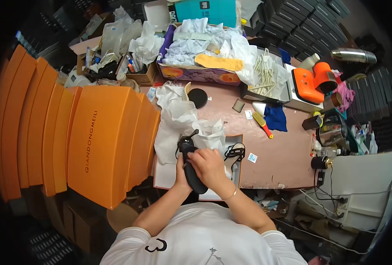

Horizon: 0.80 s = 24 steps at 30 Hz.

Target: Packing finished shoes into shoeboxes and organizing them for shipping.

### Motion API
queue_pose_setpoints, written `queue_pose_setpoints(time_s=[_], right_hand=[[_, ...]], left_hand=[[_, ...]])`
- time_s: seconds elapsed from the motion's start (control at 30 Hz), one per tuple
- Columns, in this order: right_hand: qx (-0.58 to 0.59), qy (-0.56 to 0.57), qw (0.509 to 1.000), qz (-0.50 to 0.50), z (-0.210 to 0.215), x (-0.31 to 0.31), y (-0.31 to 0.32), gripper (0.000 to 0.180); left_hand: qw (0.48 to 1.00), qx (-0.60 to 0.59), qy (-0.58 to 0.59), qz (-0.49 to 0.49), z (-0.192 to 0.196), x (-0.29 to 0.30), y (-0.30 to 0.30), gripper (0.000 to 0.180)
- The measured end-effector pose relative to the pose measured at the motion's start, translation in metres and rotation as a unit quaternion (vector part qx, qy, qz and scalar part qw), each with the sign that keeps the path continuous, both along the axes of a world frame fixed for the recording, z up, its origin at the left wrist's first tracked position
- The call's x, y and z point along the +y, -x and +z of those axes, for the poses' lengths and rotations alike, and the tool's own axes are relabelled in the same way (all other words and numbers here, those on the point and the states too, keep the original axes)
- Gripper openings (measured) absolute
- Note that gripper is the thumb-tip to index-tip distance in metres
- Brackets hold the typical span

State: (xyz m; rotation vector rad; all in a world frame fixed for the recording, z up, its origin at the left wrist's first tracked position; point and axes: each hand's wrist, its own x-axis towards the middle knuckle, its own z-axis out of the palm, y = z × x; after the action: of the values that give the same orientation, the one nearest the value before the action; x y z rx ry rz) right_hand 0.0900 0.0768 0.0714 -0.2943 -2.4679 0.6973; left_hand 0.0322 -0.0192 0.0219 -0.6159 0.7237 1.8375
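A black heeled sandal [194,179] is held between my two hands over an open shoe box [163,176]. Its thin heel points away from me, and its dark sole is turned partly upward. My left hand [181,176] wraps the sandal's left side, its fingers mostly hidden underneath. From the right, my right hand [210,167] grips the sandal with bent fingers near its middle. Another strappy black sandal [234,153] lies in the right part of the box. Crumpled white tissue paper [174,112] spreads from the box onto the table beyond.
Stacked orange shoe boxes [101,145] rise close on my left. On the table [288,159] lie a red-and-yellow brush [263,125], a blue cloth [275,118] and a black round lid [198,98]. Farther back stand a paper-filled carton [200,75] and an orange device [303,85].
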Motion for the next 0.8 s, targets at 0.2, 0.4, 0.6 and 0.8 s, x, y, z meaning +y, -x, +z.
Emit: queue_pose_setpoints(time_s=[0.2, 0.4, 0.6, 0.8], right_hand=[[0.047, 0.052, 0.998, -0.006, 0.016, -0.028, -0.026, 0.018], [0.035, 0.052, 0.998, -0.002, 0.016, -0.060, -0.067, 0.023], [0.024, 0.413, 0.898, -0.148, 0.018, -0.003, -0.038, 0.015], [-0.025, 0.196, 0.980, -0.005, 0.043, -0.027, -0.074, 0.029]], left_hand=[[0.998, 0.035, -0.041, -0.034, 0.026, -0.001, 0.001, 0.051], [0.983, 0.109, -0.114, -0.095, 0.021, -0.009, -0.002, 0.053], [0.909, 0.318, -0.116, -0.244, 0.022, -0.034, -0.031, 0.056], [0.909, 0.308, -0.152, -0.237, 0.026, -0.041, -0.029, 0.061]])
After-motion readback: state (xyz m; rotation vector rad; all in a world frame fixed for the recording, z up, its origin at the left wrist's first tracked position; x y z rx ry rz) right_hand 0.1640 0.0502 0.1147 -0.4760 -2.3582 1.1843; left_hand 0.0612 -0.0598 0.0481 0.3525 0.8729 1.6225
